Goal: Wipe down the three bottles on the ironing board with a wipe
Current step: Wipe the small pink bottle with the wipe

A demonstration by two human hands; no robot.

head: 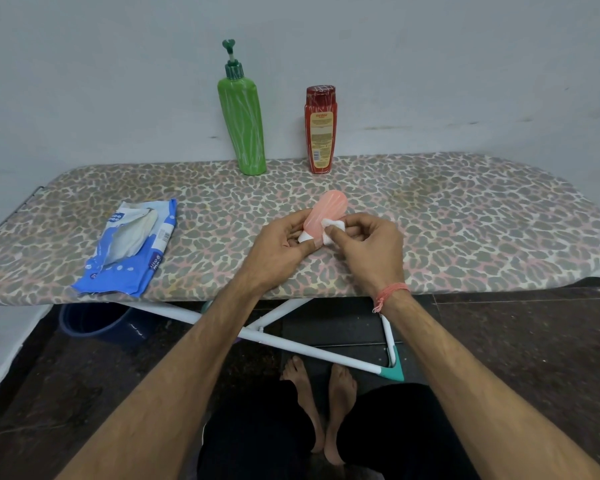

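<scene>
Pink bottle (pixel 326 214): held above the ironing board (pixel 430 216), tilted, white cap end toward the body, rounded base pointing away toward the wall.
Left hand (pixel 278 244): curled round the cap end of the pink bottle, thumb laid along its near side, fingers behind it.
Right hand (pixel 368 244): pinching a small folded white wipe (pixel 331 226) between thumb and fingertips, pressed against the right side of the pink bottle; orange thread band (pixel 390 294) on the wrist.
Green pump bottle (pixel 241 123): upright at the far edge of the ironing board, near the wall, left of centre.
Red bottle (pixel 320 129): upright just right of the green pump bottle, apart from it, label facing forward.
Wipes pack (pixel 129 247): blue and white, lying flat on the left part of the ironing board, flap open, a crumpled white sheet showing in the opening.
Ironing board: leopard-pattern cover, white crossed legs with a teal foot cap (pixel 395 368) below.
Bucket (pixel 94 322): dark blue, on the floor beneath the left part of the ironing board.
Floor: dark tiles; bare feet (pixel 321 396) visible under the near edge.
</scene>
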